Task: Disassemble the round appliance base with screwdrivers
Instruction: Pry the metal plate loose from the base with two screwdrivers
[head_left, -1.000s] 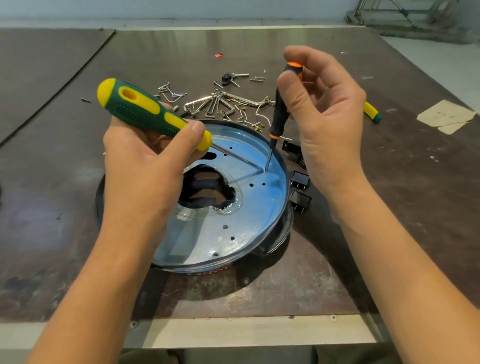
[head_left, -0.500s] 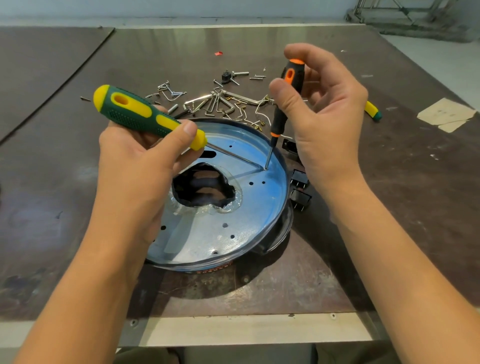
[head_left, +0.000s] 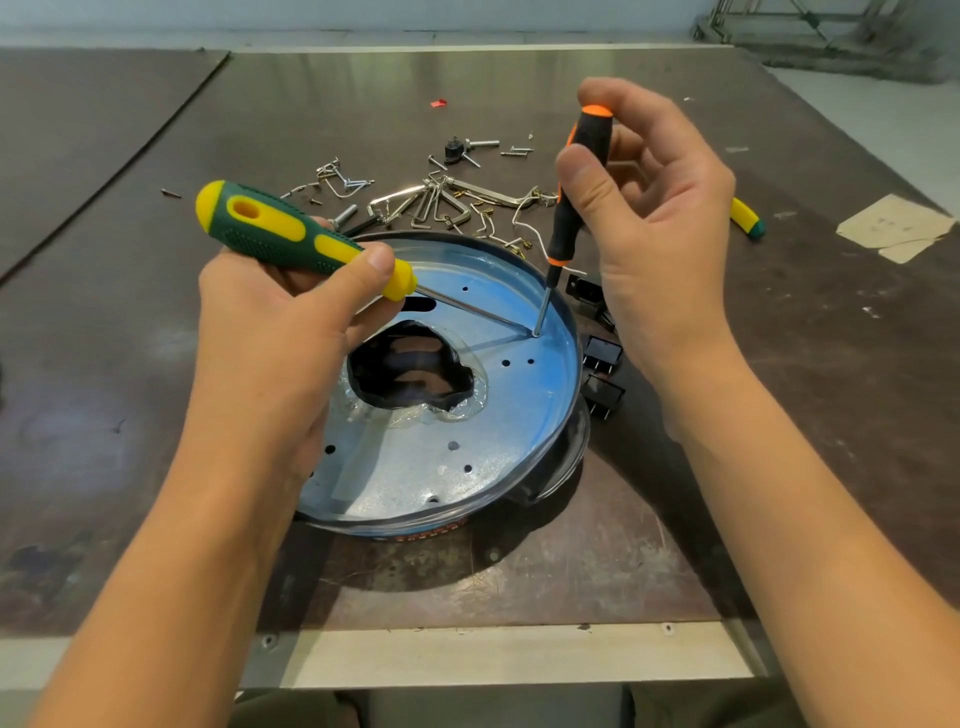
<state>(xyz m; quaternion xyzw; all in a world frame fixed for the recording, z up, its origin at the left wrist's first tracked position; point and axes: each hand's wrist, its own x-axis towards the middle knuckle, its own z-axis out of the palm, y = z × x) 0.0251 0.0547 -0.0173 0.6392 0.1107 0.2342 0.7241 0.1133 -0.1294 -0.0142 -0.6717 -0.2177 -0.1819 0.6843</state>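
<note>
Near the front edge of the dark table (head_left: 779, 415) a round bluish metal appliance base (head_left: 415, 467) is laid flat; by its right rim a low-slanted green-and-yellow screwdriver (head_left: 291, 234) gripped in the left hand (head_left: 275, 332) is met by a near-upright black-and-orange screwdriver (head_left: 571, 192) pinched in the nearer right hand (head_left: 660, 218).

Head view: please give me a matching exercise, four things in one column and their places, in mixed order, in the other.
1. nearer green-yellow screwdriver
2. black-orange screwdriver
3. black switches
4. loose metal clips

a. on the table, beyond the round base
b. in the right hand
c. on the table, right of the round base
d. in the left hand

Pairs: 1-d, 2-b, 3-c, 4-a.
</note>
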